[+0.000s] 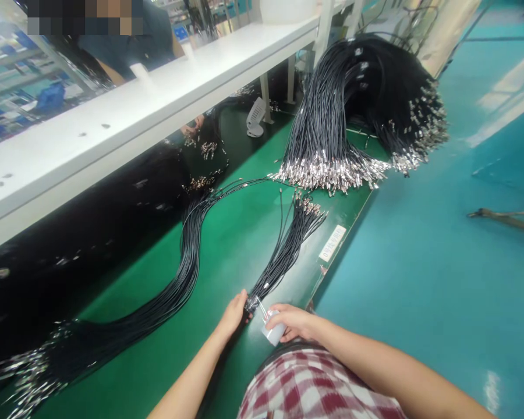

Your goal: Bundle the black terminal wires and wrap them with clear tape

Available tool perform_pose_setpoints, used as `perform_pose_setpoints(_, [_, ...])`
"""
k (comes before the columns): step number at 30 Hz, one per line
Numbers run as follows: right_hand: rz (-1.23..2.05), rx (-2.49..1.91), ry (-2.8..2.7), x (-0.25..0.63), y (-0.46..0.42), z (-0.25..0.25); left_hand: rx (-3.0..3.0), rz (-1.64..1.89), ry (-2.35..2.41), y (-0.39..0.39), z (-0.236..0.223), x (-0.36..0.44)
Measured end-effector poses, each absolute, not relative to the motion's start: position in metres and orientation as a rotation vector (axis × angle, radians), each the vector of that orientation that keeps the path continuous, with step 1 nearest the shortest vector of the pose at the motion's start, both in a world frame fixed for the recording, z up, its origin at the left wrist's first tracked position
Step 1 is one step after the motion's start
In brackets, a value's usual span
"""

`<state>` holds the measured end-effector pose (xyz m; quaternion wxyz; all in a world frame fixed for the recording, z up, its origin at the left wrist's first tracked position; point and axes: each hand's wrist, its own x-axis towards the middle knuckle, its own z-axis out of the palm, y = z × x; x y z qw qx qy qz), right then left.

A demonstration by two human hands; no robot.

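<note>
At the bottom of the frame, a red-and-white checked shirt (308, 384) covers the wearer's front, close to the near edge of the green bench (231, 233). Just above it, right of bottom centre, the right hand (294, 322) has a narrow grip on a small white piece (274, 330) — too blurred to name — with a thin pale strip rising from it toward the left hand (234, 314). The left hand's grip is closed around the lower end of a short bundle of black cables (286, 250), which runs up and right across the middle of the frame and fans out into metal-tipped ends.

A long bundle of black cables (187, 256) curves from the lower left to the centre, lying on the bench. A white label (332, 243) sits along the bench's right edge, beside the blue-green floor (419, 250). Farther off, a large heap of black cables (318, 116) arches at the upper right of centre, its silvery ends spread on the bench. A white shelf (157, 110) slants across the upper left — beyond it, a person in dark clothing (131, 46).
</note>
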<state>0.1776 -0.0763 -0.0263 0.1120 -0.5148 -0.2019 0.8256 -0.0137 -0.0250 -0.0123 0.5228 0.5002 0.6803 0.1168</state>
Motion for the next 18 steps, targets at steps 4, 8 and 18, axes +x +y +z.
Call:
perform_pose_setpoints(4, [2.369, -1.569, -0.773, 0.174, -0.062, -0.031, 0.740, -0.027, 1.378, -0.016, -0.005, -0.021])
perform_pose_setpoints(8, [2.246, -1.460, -0.924, 0.164, -0.054, -0.029, 0.492, -0.121, 1.109, -0.033, 0.008, -0.027])
perform_pose_setpoints(18, [2.105, -1.082, -0.874, 0.161, -0.062, -0.059, 0.350, 0.573, 1.449, -0.042, -0.015, -0.001])
